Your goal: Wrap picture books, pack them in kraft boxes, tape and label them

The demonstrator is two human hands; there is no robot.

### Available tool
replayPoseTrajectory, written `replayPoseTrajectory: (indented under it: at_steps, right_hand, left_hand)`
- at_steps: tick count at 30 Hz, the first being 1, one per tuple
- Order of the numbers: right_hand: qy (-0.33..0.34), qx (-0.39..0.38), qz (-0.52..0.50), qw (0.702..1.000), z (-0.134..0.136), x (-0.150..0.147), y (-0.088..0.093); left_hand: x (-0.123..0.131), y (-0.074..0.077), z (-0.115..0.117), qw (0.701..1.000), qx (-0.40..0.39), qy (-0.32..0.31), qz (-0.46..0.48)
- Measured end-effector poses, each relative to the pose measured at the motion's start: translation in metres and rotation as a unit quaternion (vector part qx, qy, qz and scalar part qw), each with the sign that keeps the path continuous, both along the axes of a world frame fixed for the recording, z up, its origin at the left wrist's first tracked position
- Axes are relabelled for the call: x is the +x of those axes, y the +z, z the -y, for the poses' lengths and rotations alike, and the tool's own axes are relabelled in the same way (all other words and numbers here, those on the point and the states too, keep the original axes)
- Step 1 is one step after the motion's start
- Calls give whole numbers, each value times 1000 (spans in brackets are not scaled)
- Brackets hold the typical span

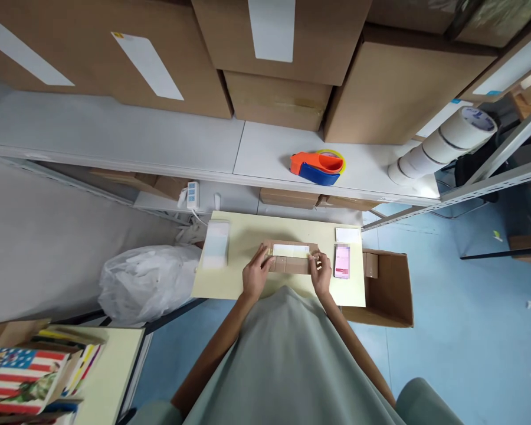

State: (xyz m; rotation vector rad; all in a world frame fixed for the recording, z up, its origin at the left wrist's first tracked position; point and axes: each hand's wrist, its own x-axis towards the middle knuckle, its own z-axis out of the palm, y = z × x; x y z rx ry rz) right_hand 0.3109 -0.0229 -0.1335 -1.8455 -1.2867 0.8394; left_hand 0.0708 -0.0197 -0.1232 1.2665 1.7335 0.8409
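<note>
Cardboard parcel mid-table, apart from all table edges. Left hand half-curled, thumb and fingers holding left end; right hand more curled, fingertips gripping right end. Probably light, fairly stiff, slicker across white label; best held by short ends.
</note>
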Motion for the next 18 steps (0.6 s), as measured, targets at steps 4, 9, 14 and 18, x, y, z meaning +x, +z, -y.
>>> replayPoseTrajectory:
  at_steps: [4,9,14,18]
  right_hand:
    - [-17,20,-27,999,5,1,-8]
    - [5,42,-11,999,5,5,-3]
    - [46,182,129,974,-48,20,71]
    - [102,289,229,924,-133,17,156]
  left_hand:
    - [-10,-8,1,999,39,-8,-2]
    - [-18,-13,1,991,130,-26,-29]
    - [-30,27,-35,973,212,-16,-88]
    - [-25,90,-94,952,298,-27,-58]
